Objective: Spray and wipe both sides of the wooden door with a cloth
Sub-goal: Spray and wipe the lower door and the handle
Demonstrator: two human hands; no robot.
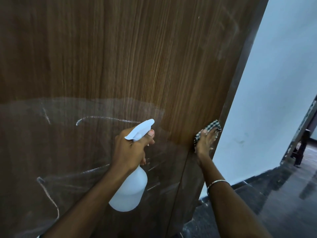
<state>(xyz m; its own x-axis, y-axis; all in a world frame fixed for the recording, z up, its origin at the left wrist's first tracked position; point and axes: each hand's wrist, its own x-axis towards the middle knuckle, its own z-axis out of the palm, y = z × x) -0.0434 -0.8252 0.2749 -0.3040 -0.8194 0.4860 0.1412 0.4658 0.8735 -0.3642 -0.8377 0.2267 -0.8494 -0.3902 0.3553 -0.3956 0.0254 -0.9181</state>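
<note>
The wooden door (120, 57) fills most of the view, with chalky white marks and a hazy smear across its lower half. My left hand (132, 150) grips a white spray bottle (130, 189) by its neck, a finger on the trigger and the nozzle aimed at the door. My right hand (205, 141) presses a black-and-white checked cloth (211, 127) flat against the door near its right edge, fingers spread over it.
The door's edge (240, 83) runs diagonally on the right. Beyond it stands a pale blue wall (274, 83) over a dark shiny floor (283, 203). Dark furniture legs (301, 148) show through an opening at far right.
</note>
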